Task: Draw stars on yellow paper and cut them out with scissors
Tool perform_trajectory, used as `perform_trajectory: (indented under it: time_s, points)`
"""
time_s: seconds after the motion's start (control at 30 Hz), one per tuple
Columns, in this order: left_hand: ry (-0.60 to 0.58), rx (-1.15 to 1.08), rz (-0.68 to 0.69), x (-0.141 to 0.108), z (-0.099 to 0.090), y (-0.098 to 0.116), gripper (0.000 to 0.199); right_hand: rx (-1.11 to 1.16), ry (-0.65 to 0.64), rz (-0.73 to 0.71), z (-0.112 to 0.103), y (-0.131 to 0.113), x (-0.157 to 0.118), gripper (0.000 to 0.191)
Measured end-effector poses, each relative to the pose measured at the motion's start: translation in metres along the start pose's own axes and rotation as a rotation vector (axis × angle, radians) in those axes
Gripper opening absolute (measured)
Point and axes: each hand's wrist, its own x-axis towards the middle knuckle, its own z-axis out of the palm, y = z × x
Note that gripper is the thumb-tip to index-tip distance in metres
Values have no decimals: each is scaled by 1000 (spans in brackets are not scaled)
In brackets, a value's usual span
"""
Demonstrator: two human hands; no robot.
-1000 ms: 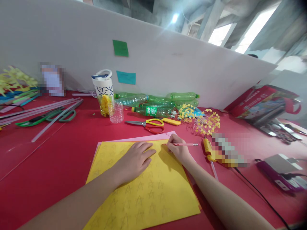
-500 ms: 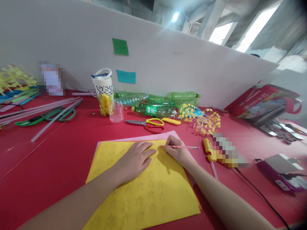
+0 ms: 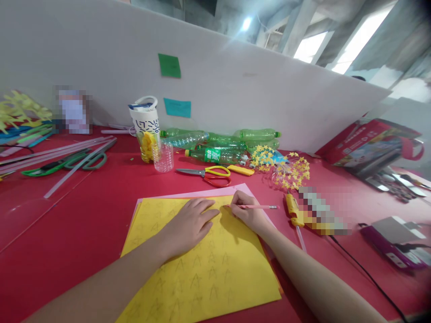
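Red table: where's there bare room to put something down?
Left of the yellow paper, nearer than the green scissors; a smaller patch between the right forearm and black cable. Behind the paper, bottles crowd the table.

red table (image 3: 81, 251), stacked paper (image 3: 245, 273), scissors (image 3: 193, 172), bottles (image 3: 232, 155)

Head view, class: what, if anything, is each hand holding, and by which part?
The right hand holds the pink pencil near its writing tip; the left hand lies on the yellow paper, holding nothing.

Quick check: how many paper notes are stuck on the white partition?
2: a green note on the white partition, and a blue note just below it.
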Motion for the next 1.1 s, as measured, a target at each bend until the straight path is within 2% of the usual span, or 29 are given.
perform_trajectory:
  time_s: [0.27, 0.43, 0.77, 1.1]
  points:
    - [-3, 22, 4, -1, 0, -1, 33, 173, 107, 32, -7, 14, 6, 19]
    - [7, 71, 3, -2, 0, -4, 34, 156, 62, 8, -8, 9, 1, 7]
    - [-11, 135, -1, -4, 5, -4, 35, 149, -75, 74, -1, 4, -2, 8]
    - [-19, 90, -30, -5, 4, -1, 38, 174, -103, 101, -1, 2, -2, 10]
